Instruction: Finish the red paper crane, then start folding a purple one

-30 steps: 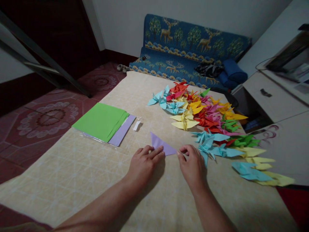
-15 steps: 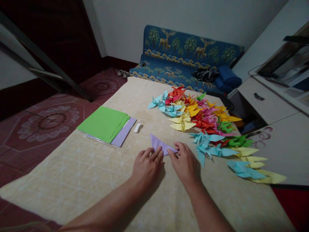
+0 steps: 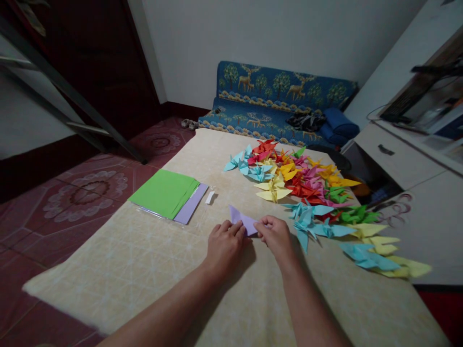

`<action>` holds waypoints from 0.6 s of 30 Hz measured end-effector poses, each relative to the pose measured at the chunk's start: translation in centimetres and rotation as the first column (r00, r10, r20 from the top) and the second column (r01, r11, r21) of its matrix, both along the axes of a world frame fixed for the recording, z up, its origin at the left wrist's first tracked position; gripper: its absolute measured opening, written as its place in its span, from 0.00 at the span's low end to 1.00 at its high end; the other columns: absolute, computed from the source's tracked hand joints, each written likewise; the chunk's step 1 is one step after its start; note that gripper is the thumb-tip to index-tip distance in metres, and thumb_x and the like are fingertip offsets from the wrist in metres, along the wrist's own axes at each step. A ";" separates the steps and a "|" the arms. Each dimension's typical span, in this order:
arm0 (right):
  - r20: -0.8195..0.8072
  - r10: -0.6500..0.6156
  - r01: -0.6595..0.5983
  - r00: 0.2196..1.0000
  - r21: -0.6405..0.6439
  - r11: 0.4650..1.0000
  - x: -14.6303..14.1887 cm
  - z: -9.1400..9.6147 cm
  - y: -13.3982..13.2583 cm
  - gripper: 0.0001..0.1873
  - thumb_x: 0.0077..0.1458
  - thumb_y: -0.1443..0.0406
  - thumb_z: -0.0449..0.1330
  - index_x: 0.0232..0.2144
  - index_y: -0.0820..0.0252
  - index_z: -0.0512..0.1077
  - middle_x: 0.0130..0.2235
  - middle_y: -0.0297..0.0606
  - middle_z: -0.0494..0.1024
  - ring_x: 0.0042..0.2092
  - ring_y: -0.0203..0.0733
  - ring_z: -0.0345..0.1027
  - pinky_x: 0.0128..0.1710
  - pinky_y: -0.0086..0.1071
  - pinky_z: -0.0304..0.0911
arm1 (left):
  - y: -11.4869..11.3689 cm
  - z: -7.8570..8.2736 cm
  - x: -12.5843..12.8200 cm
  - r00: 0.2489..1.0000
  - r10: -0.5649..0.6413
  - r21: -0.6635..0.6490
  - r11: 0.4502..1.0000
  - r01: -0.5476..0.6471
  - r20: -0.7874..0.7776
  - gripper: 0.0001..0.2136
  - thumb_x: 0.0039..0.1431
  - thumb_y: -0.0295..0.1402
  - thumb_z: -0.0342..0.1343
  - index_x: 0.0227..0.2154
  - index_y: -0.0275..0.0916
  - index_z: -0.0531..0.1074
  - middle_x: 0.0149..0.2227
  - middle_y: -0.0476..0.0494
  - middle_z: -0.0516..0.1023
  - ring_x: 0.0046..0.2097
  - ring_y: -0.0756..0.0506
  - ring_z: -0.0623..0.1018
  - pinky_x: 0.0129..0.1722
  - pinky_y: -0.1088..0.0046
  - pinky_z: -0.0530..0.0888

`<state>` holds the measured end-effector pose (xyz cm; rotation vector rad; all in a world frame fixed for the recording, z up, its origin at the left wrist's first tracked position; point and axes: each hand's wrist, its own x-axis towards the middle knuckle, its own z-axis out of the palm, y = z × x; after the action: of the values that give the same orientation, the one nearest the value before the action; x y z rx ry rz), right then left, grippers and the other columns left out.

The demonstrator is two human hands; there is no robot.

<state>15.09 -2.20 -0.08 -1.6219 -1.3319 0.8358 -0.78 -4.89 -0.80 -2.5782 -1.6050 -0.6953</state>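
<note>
A purple sheet of origami paper [image 3: 238, 218], folded into a triangle, lies on the cloth-covered table [image 3: 152, 270] in front of me. Pressed down on its lower left edge are the fingertips of my left hand [image 3: 226, 243], holding it against the cloth. My right hand [image 3: 275, 236] pinches the right corner between thumb and fingers, which hide that corner. Just right of this hand lie blue folded paper cranes [image 3: 307, 217].
A green paper stack [image 3: 162, 193] partly covers purple sheets [image 3: 191, 205] at left, beside a small white slip [image 3: 210, 197]. Many coloured cranes [image 3: 289, 171] spread over the right side. Beyond are a blue patterned sofa [image 3: 260, 111], a ladder [image 3: 75, 106] and a white cabinet [image 3: 405, 159].
My right hand has tightened its pinch and raised the triangle's right corner slightly inward. My left hand stays on the paper. The whole view has shifted a little, with things sitting lower.
</note>
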 end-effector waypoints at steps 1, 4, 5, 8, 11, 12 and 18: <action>-0.052 0.001 -0.003 0.999 -0.024 1.000 0.0 0.0 0.0 0.10 0.44 0.60 0.61 0.17 0.57 0.67 0.14 0.29 0.69 0.15 0.34 0.58 0.14 0.24 0.48 | 0.1 0.0 0.2 1.000 0.003 0.013 1.000 -0.003 -0.003 0.10 0.62 0.34 0.55 0.42 0.38 0.77 0.46 0.40 0.81 0.41 0.40 0.77 0.38 0.64 0.72; -0.197 -0.012 -0.005 0.980 -0.086 0.996 -0.1 0.3 -0.1 0.11 0.43 0.59 0.61 0.18 0.57 0.66 0.15 0.29 0.69 0.15 0.33 0.58 0.14 0.24 0.45 | 0.4 0.1 0.8 1.000 -0.008 0.024 1.000 0.008 -0.015 0.08 0.61 0.28 0.55 0.41 0.38 0.77 0.45 0.39 0.81 0.40 0.41 0.78 0.36 0.66 0.72; -0.232 -0.022 0.001 0.972 -0.091 0.996 0.0 0.5 -0.2 0.12 0.43 0.58 0.61 0.18 0.57 0.65 0.15 0.29 0.68 0.16 0.33 0.58 0.14 0.23 0.45 | 0.5 0.2 0.9 1.000 -0.015 0.011 1.000 0.015 -0.012 0.09 0.60 0.27 0.54 0.41 0.38 0.77 0.44 0.39 0.82 0.40 0.41 0.78 0.35 0.67 0.72; -0.312 -0.043 0.020 0.949 -0.077 0.997 0.0 0.6 -0.4 0.15 0.46 0.54 0.61 0.21 0.58 0.65 0.18 0.30 0.70 0.18 0.33 0.61 0.15 0.23 0.48 | 1.3 0.6 0.8 0.993 -0.006 -0.080 0.997 0.015 0.116 0.11 0.59 0.24 0.53 0.40 0.40 0.78 0.39 0.40 0.83 0.37 0.41 0.78 0.33 0.68 0.71; -0.395 -0.072 0.102 0.916 0.056 0.993 0.0 0.1 -0.5 0.17 0.53 0.50 0.58 0.27 0.57 0.67 0.21 0.30 0.69 0.22 0.34 0.63 0.19 0.24 0.53 | 2.8 1.1 0.7 0.832 0.150 -0.295 0.955 0.018 0.535 0.09 0.58 0.27 0.55 0.35 0.39 0.81 0.29 0.43 0.82 0.31 0.44 0.77 0.30 0.72 0.69; -0.423 -0.088 0.147 0.902 0.107 0.983 0.0 -0.1 -0.4 0.16 0.54 0.50 0.57 0.30 0.57 0.67 0.22 0.29 0.69 0.23 0.34 0.64 0.20 0.24 0.55 | 3.4 1.2 0.8 0.689 0.242 -0.389 0.919 0.062 0.683 0.08 0.57 0.30 0.56 0.32 0.37 0.81 0.26 0.44 0.81 0.28 0.45 0.76 0.29 0.73 0.69; -0.514 -0.015 0.093 0.858 0.127 0.988 -0.6 -1.4 0.0 0.27 0.48 0.51 0.65 0.45 0.60 0.66 0.39 0.42 0.76 0.29 0.39 0.72 0.23 0.27 0.63 | 4.8 1.6 2.2 0.045 0.603 -0.532 0.664 0.526 0.797 0.14 0.47 0.40 0.67 0.25 0.31 0.78 0.24 0.42 0.79 0.24 0.51 0.75 0.26 0.78 0.72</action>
<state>14.47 -2.18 -1.47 -1.1978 -0.9369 1.0217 1.42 -0.11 0.84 -2.0701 -2.7382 -3.1134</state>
